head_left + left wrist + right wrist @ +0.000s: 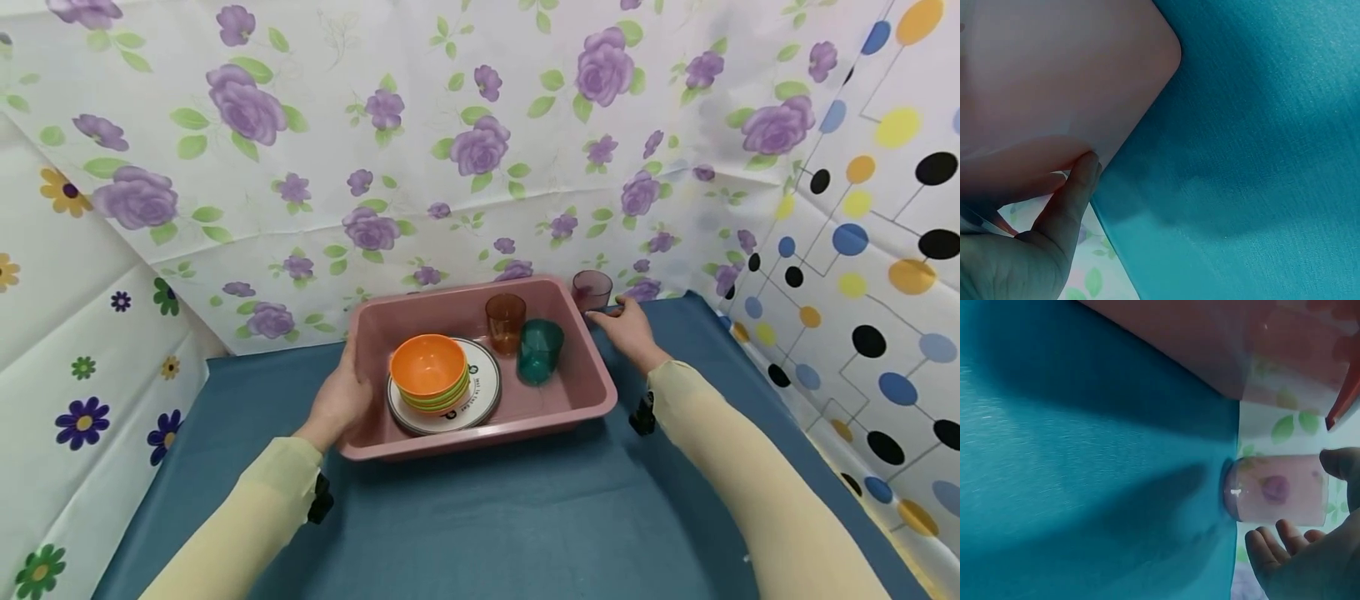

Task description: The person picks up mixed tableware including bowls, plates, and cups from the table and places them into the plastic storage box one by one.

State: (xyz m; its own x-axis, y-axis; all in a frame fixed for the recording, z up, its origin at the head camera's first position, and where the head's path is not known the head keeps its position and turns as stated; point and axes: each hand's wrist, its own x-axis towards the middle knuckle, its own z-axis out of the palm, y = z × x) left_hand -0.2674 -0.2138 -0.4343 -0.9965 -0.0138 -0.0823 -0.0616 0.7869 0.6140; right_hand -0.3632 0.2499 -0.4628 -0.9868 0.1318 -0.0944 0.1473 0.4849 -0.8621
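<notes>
A pink plastic tub [480, 433] stands on the blue table, tilted slightly in the head view. My left hand [343, 402] holds its left side, thumb over the rim and fingers against the outer wall. Inside are an orange bowl [427, 367] stacked on green ones, white plates [489, 387] beneath them, an amber cup [506, 321] and a teal cup [538, 350]. Outside the tub's back right corner, a clear purplish cup [1282, 490] stands upright. My right hand [633, 333] reaches beside it, thumb and fingers spread around it near the rim.
The blue tabletop [480, 525] extends in front of the tub. A white sheet with purple flowers [480, 150] hangs close behind. A dotted sheet [892, 292] borders the right side and another flowered sheet [82, 375] the left.
</notes>
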